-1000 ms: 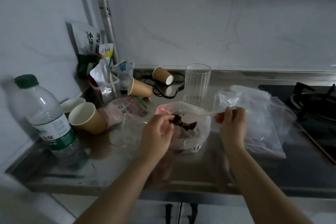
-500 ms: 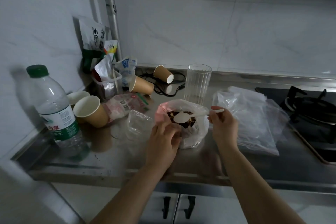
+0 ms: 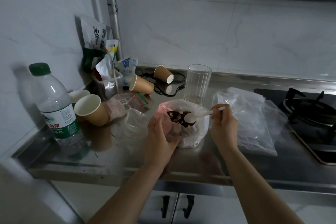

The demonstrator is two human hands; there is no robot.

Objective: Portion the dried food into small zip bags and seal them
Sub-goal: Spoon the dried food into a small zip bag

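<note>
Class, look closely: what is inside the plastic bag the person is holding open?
Inside the plastic bag, dark and pale dried food and the white spoon bowl show. Deeper contents are hidden by the left hand.

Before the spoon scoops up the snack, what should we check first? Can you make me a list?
1. Right hand grips the white spoon by its handle: ok.
2. Spoon bowl is inside the big bag, over the dried food: ok.
3. Left hand holds the big bag's mouth open: ok.
4. A small zip bag open and ready beside it: cannot tell; the pile of clear bags lies flat.
5. Glass behind the bag stands upright, apart from the spoon: ok.
</note>
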